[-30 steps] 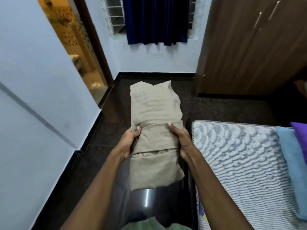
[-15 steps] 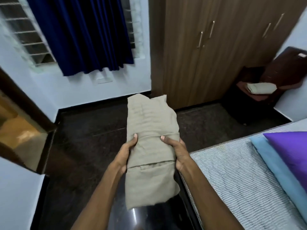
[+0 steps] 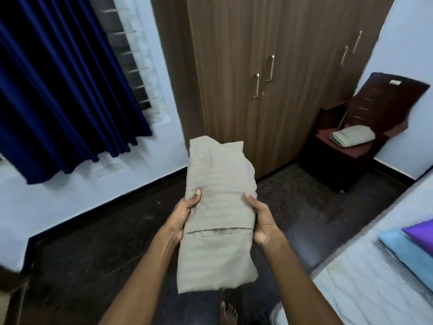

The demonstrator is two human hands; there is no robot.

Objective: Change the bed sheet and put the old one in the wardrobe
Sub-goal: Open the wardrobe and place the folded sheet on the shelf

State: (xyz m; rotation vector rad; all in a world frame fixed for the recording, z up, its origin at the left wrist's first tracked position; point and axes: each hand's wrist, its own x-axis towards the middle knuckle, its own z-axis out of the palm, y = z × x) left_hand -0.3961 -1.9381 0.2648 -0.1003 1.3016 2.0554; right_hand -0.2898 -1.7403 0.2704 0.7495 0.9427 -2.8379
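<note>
A folded beige bed sheet (image 3: 219,207) is held out in front of me at chest height. My left hand (image 3: 185,213) grips its left edge and my right hand (image 3: 262,219) grips its right edge, thumbs on top. Straight ahead stands the brown wooden wardrobe (image 3: 257,66) with its doors closed and metal handles showing. The bare striped mattress (image 3: 375,277) fills the lower right corner. A second folded beige cloth (image 3: 351,138) lies on a dark red chair (image 3: 365,127) to the right of the wardrobe.
A dark blue curtain (image 3: 58,90) hangs over the window at the left. Folded light blue cloth (image 3: 407,252) and purple cloth (image 3: 421,233) lie on the mattress at the right edge. The floor (image 3: 93,242) is dark stone between me and the wardrobe.
The view has swung right, from the doorway and window toward the wardrobe and chair. Both hands keep the same hold on the folded sheet, and the wardrobe appears closer.
</note>
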